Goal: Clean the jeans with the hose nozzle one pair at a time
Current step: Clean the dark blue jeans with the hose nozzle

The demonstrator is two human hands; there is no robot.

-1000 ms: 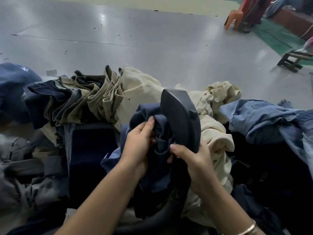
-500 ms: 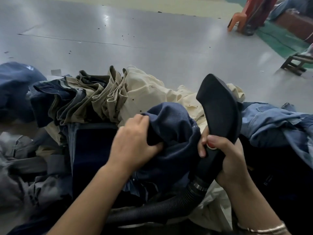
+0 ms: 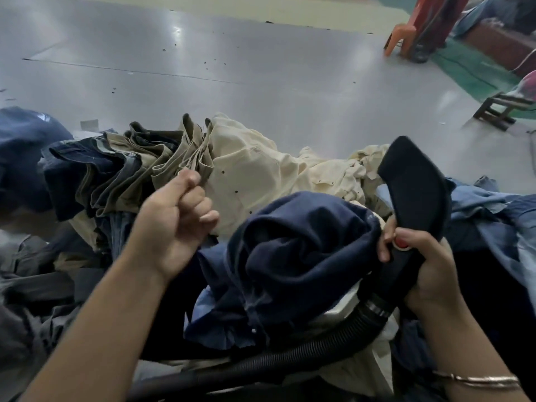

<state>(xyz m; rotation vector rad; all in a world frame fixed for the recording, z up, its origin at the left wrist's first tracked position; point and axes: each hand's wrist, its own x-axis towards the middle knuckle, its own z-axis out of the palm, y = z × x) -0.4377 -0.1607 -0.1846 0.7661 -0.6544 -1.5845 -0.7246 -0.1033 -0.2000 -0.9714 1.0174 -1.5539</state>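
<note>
A bunched pair of dark navy jeans point(image 3: 304, 248) lies on the heap between my hands. My right hand point(image 3: 417, 265) grips the neck of the black hose nozzle point(image 3: 414, 184), thumb beside a red button point(image 3: 401, 244). The nozzle's wide flat head points up and away, clear of the cloth. Its ribbed black hose point(image 3: 290, 355) runs down to the lower left. My left hand point(image 3: 177, 219) hovers left of the navy jeans with fingers curled into a fist, and nothing shows inside it.
A heap of garments surrounds me: folded khaki and dark trousers point(image 3: 139, 169), cream trousers point(image 3: 261, 175), light blue denim point(image 3: 493, 210), grey cloth point(image 3: 32, 285). Beyond lies a grey floor point(image 3: 232, 53), with an orange chair point(image 3: 403, 33) and a low wooden stool point(image 3: 501, 108) far right.
My left hand has let go of the navy jeans and pulled up and left into a fist. The nozzle has swung right and out of the jeans, which dropped onto the heap.
</note>
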